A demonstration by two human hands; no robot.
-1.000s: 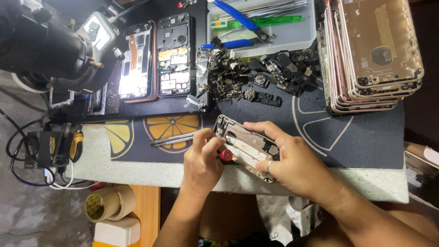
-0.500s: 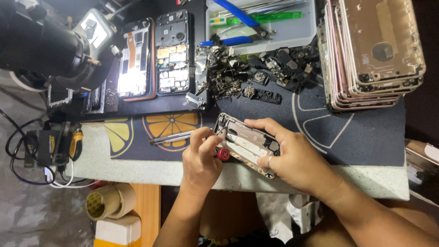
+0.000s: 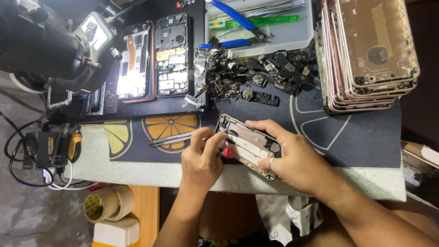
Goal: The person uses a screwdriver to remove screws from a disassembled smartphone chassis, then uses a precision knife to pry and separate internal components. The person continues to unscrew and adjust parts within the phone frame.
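Even, fairly bright light, sharp focus (glare off the lit phone screen (image 3: 132, 84)).

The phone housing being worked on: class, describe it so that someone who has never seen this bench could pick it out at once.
Start at the dark mat with citrus-slice prints covering the bench, then go to its near edge. There the phone housing lies tilted between the left hand and right hand. Unlike the stack of rose-gold housings at the far right, it lies alone, open side up, held in both hands.
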